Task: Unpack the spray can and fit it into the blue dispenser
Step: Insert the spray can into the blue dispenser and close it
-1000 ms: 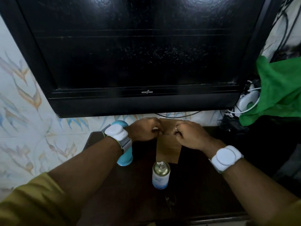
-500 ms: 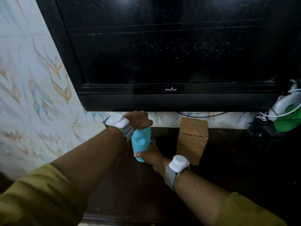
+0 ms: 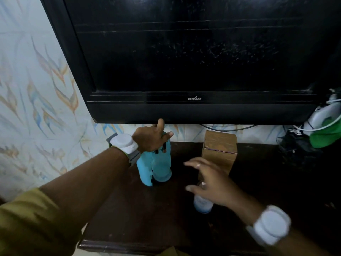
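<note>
The blue dispenser now stands opened on the bench, its cover swung aside since half a second ago. My left hand steadies its top, grip loosely closed. My right hand, fingers spread, descends over the spray can; insertion follows.

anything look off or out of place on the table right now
Nothing spilled or damaged. The blue dispenser stands opened, its front cover swung aside and batteries showing, under the left hand. The spray can is upright below the right hand; the cardboard box stands behind.
</note>
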`<state>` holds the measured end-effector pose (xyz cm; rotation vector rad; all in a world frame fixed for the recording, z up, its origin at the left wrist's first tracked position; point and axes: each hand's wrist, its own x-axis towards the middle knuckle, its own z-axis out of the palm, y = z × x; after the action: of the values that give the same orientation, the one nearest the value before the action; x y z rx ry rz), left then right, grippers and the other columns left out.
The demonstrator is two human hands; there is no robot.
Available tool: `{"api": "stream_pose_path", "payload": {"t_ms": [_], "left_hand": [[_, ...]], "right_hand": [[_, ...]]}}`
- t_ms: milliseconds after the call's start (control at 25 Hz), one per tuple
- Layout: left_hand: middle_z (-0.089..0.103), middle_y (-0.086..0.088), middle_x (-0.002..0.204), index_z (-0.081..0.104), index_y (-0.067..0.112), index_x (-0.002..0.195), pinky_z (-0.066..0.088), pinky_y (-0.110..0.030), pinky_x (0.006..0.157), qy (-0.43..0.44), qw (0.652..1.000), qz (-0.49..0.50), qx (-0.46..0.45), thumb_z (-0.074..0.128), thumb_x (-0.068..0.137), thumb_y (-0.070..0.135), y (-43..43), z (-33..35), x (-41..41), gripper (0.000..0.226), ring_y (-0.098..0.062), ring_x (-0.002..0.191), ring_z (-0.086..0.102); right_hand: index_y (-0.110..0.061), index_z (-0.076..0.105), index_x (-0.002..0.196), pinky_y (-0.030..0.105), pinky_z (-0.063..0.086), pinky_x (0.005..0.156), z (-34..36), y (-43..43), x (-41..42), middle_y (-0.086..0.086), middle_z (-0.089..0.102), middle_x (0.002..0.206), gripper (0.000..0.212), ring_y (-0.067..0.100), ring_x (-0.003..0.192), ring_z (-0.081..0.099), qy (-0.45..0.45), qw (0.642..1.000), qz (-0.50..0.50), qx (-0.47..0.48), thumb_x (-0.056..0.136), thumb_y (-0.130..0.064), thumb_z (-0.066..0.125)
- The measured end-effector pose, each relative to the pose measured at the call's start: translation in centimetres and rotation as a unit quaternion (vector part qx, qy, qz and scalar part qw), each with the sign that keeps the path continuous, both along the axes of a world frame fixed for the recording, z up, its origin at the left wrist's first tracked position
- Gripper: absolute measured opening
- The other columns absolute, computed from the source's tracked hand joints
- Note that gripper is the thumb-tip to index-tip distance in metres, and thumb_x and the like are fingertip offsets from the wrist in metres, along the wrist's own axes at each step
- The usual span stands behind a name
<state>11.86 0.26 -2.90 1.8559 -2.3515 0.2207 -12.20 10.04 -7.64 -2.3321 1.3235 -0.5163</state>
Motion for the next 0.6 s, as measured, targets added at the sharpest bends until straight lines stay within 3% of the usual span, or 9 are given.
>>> {"api": "stream_pose_path", "payload": {"t_ms": [120, 240, 320, 440, 600], "left_hand": [[0.062, -0.022, 0.098, 0.045, 0.001, 0.128, 0.052, -0.043, 0.059, 0.072, 0.996, -0.058, 0.016, 0.028, 0.102, 0.041, 0.5, 0.0, 0.1, 0.051, -0.041, 0.073, 0.064], [0.046, -0.013, 0.072, 0.044, 0.002, 0.123, 0.049, -0.044, 0.074, 0.133, 0.987, 0.002, 0.091, 0.028, 0.103, 0.035, 0.6, 0.9, 0.0, 0.043, -0.033, 0.076, 0.055], [0.047, -0.006, 0.081, 0.042, 0.006, 0.123, 0.047, -0.045, 0.08, 0.125, 0.982, -0.002, 0.141, 0.028, 0.104, 0.034, 0.7, 1.5, 0.2, 0.036, -0.028, 0.082, 0.053], [0.052, 0.001, 0.103, 0.037, 0.021, 0.117, 0.045, -0.041, 0.084, 0.124, 0.98, -0.018, 0.156, 0.032, 0.103, 0.037, 1.1, 1.7, 1.2, 0.022, -0.031, 0.089, 0.06], [0.061, -0.009, 0.112, 0.041, 0.018, 0.119, 0.048, -0.044, 0.085, 0.118, 0.987, -0.013, 0.11, 0.035, 0.102, 0.033, 1.8, 1.5, 0.6, 0.024, -0.037, 0.093, 0.063]], "right_hand": [[-0.031, 0.023, 0.155, 0.019, 0.029, 0.113, -3.6, -0.5, -4.6, -0.019, 0.035, 0.148, 0.11, 0.0, 0.141, 0.031, -0.006, 0.996, -0.009, 0.09, 0.066, -0.034, 0.088], [-0.034, 0.037, 0.142, 0.025, 0.04, 0.111, -7.0, -0.9, -4.5, -0.011, 0.053, 0.14, 0.096, 0.006, 0.133, 0.048, -0.046, 0.992, -0.024, 0.114, 0.062, -0.023, 0.089], [-0.034, 0.046, 0.128, 0.035, 0.049, 0.103, -7.8, -1.4, -2.8, -0.011, 0.063, 0.123, 0.082, 0.005, 0.118, 0.059, -0.099, 0.988, -0.051, 0.11, 0.06, -0.022, 0.09], [-0.038, 0.051, 0.115, 0.036, 0.053, 0.097, -7.7, -2.6, 1.6, -0.016, 0.065, 0.112, 0.075, 0.007, 0.11, 0.063, -0.183, 0.976, -0.091, 0.082, 0.055, -0.022, 0.093], [-0.021, 0.059, 0.128, 0.038, 0.051, 0.098, -8.3, -3.9, 8.4, 0.001, 0.062, 0.122, 0.078, 0.019, 0.114, 0.062, -0.25, 0.959, -0.127, 0.04, 0.057, -0.028, 0.09]]}}
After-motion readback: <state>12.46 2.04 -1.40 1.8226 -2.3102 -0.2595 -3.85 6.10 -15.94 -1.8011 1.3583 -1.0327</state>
